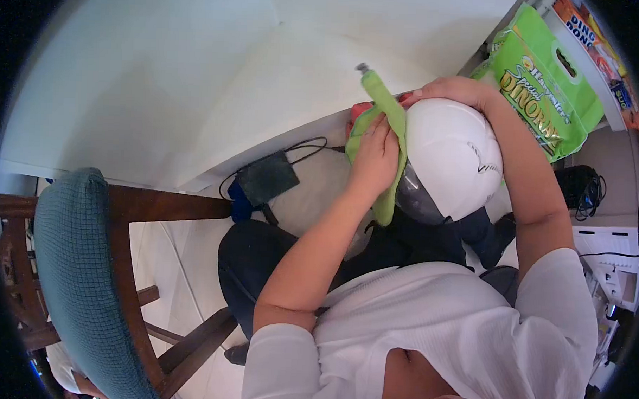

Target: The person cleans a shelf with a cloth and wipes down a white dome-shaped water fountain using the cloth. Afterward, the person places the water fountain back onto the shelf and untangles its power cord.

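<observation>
A white helmet with a dark visor rests at my lap, tilted on its side. My left hand is at the helmet's left side, its fingers together on a green cloth that lies against the rim. One narrow end of the cloth sticks up past the fingers. My right hand reaches around the far side of the helmet and grips its edge; the fingertips meet something red there. More red material shows behind the cloth. The helmet's inside is hidden.
A wooden chair with a teal padded back stands on the left. A dark box with a black cable lies by the white wall. On the right are a green bag, a coiled black cable and a white drawer unit.
</observation>
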Tool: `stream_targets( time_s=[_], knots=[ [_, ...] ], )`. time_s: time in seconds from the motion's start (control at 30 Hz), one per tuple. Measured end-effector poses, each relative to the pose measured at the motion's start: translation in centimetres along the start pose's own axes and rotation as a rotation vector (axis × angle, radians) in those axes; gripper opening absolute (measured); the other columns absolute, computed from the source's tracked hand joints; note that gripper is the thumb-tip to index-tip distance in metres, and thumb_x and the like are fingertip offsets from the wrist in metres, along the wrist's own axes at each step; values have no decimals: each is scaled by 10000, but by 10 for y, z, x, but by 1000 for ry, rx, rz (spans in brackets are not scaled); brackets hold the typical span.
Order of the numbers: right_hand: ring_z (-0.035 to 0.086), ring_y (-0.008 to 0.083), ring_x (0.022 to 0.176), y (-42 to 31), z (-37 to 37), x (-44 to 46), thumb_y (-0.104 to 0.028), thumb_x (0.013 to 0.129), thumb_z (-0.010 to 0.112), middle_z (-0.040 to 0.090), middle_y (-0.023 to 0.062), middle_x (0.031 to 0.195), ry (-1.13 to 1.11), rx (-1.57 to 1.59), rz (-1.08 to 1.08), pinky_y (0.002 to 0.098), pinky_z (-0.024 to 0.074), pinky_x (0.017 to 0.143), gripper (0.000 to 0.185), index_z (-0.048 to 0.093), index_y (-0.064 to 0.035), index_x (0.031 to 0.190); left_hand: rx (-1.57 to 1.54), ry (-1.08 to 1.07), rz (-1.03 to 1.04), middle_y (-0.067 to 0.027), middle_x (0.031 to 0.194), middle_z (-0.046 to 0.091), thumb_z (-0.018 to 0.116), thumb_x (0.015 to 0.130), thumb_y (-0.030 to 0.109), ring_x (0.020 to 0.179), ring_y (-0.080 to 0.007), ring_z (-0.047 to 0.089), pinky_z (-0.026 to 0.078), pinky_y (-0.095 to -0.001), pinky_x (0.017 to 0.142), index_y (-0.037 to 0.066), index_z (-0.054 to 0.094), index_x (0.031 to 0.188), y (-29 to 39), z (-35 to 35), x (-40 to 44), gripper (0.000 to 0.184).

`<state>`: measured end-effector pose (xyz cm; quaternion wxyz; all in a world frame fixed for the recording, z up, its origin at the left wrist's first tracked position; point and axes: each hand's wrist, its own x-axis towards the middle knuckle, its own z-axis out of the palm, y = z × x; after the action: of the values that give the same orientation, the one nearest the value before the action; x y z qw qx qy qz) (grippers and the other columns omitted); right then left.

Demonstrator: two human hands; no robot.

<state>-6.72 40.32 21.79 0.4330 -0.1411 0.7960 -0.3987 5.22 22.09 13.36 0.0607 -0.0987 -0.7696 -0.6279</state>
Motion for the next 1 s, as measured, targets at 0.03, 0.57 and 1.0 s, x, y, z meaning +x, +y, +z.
stream_targets(
  time_s=[0.03, 0.57, 1.0],
  knots=[
    [517, 141, 1087, 3, -1, 4, -340, 897, 490, 565, 60, 1212, 27, -11, 14, 250, 373, 948, 398, 612, -43, 1131, 14, -41, -16, -266, 1211, 455, 349, 910, 163, 1132, -425, 417, 344, -427, 967, -41, 466, 1184, 1, -3, 4, 362],
    [567, 162, 934, 27, -17, 13, -388, 865, 516, 627, 84, 1054, 160, -45, 100, 282, 430, 849, 411, 637, -58, 1078, 371, -159, 375, -216, 1258, 444, 502, 819, 175, 1202, -447, 332, 180, -561, 1047, 46, 508, 1191, -22, 11, -92, 393],
    [586, 126, 882, 16, -5, 11, -319, 865, 539, 644, 66, 989, 193, 141, 204, 254, 465, 790, 364, 630, -38, 1079, -409, -115, -511, -169, 1222, 500, 276, 949, 339, 1109, -303, 487, 378, -368, 950, 14, 442, 1260, -46, 3, 21, 479]
  ],
)
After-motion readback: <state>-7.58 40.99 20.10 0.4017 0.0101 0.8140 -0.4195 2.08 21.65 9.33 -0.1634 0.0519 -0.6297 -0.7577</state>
